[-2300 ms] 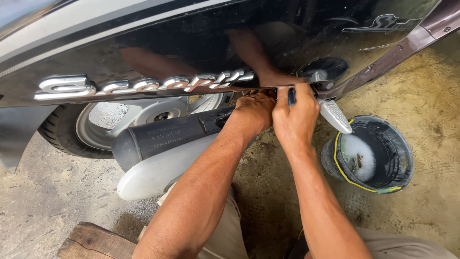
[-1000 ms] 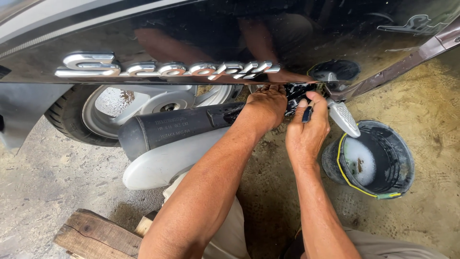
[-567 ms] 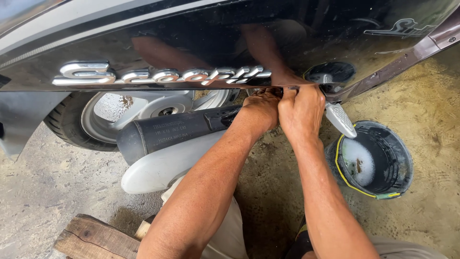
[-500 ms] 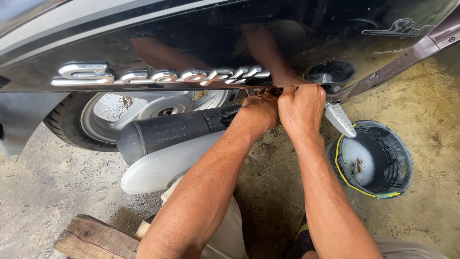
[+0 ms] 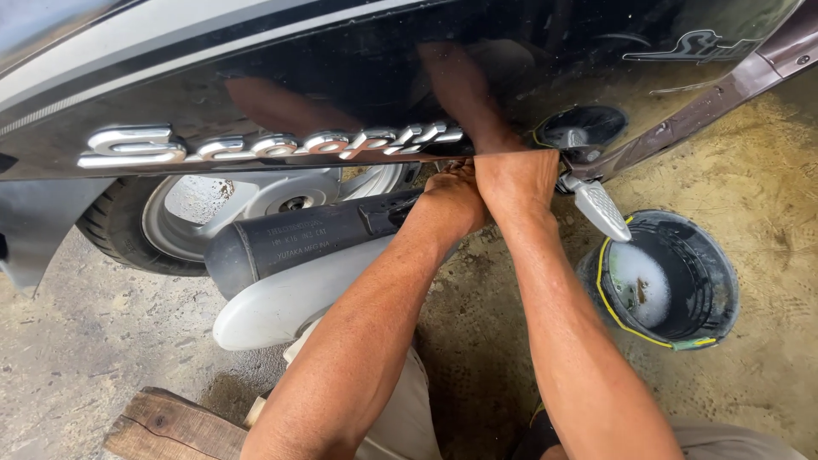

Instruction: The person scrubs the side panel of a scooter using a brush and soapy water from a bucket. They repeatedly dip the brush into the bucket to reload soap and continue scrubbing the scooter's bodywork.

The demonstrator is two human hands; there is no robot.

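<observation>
Both hands, left (image 5: 452, 200) and right (image 5: 518, 175), press together under the panel (image 5: 341, 77) edge near 12 o'clock, fingers hidden, so grip cannot be told. Glossy panel looks stiff, slippery; its lower rim seems safest. Bucket (image 5: 660, 277) at 3 o'clock.

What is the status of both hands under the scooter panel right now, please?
Left hand and right hand together under the black side panel, fingers hidden. Exhaust beside left wrist. Soapy bucket at right.

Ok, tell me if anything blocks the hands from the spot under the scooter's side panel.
Nothing visible does. The left hand and right hand are already pressed in under the edge of the black side panel, between the muffler and the footpeg.
</observation>
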